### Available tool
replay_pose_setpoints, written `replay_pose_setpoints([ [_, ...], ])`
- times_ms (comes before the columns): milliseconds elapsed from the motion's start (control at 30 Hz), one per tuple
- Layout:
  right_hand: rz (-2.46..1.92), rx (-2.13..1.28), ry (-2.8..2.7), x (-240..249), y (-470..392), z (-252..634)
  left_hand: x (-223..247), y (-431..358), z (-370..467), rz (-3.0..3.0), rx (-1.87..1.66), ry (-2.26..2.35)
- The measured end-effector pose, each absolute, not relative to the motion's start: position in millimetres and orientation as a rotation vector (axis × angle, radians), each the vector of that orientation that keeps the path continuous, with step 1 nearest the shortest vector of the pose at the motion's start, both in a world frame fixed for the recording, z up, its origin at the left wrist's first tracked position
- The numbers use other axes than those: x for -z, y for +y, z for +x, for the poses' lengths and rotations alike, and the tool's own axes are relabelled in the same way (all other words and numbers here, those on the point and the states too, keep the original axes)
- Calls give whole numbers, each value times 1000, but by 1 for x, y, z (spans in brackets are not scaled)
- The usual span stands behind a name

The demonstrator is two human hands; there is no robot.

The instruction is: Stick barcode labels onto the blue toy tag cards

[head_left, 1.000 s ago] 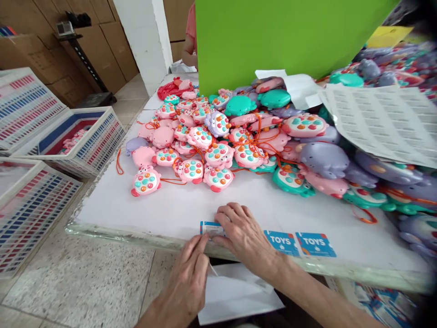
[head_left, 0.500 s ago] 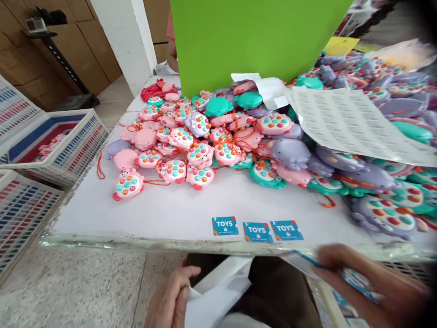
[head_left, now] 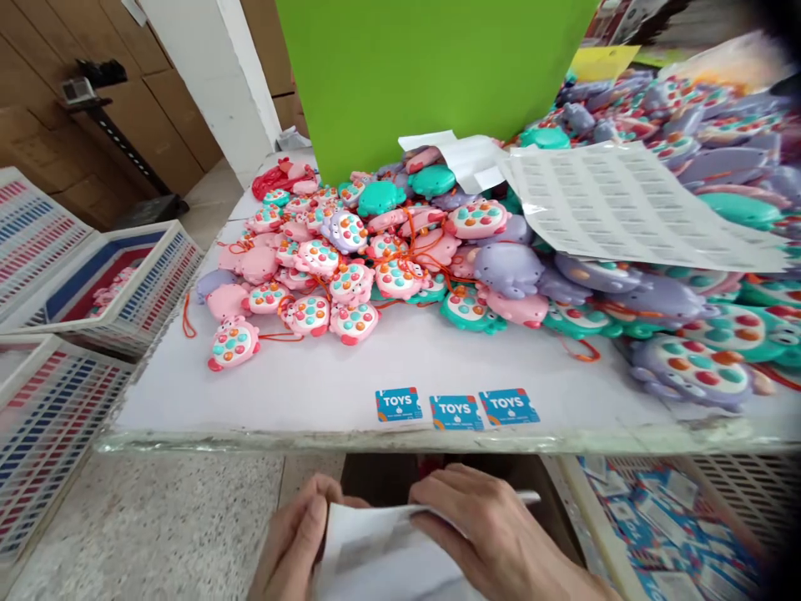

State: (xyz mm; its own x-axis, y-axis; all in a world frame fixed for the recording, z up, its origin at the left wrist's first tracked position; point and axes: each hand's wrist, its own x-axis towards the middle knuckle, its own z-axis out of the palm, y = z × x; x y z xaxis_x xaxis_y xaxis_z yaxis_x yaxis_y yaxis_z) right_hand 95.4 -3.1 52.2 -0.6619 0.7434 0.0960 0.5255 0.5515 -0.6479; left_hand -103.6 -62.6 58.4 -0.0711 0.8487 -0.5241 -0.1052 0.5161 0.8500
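My left hand point(head_left: 297, 534) pinches the left edge of a white paper sheet point(head_left: 375, 555), below the table's front edge. On the sheet's upper right side lies my right hand point(head_left: 481, 522), its fingers closed around the paper; a thin white edge pokes out beyond the knuckles. Three blue "TOYS" cards, the left one point(head_left: 399, 405), the middle one point(head_left: 455, 411) and the right one point(head_left: 509, 406), lie near the table's front edge. Behind them are piled pink toys point(head_left: 233, 342), purple toys point(head_left: 508, 267) and green toys point(head_left: 469, 309) with orange cords.
A printed label sheet point(head_left: 626, 204) rests on the pile. A green board point(head_left: 431, 75) stands behind it. White baskets point(head_left: 153, 275) are at the left. A crate of blue cards point(head_left: 669, 517) sits at the lower right, below the table point(head_left: 250, 409).
My right hand has moved left from beside the crate to the white sheet. The thin blue-edged item it held no longer shows clearly. The camera view has shifted slightly.
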Motion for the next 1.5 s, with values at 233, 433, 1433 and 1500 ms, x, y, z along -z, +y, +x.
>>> replay_pose_setpoints([
  [233, -1159, -1102, -2338, -42, -9, 105, -58, -39, -92, 924, -624, 1500],
  [433, -1049, -1070, -2018, -31, -8, 98, -58, -32, -78, 996, -599, 1522],
  [1433, -1242, -906, -2138, -50, 69, 109, -27, -28, -83, 2119, -873, 1296],
  [1500, -1229, -1001, -2228, -43, 88, 99, -23, -26, -82, 2252, -848, 1311],
])
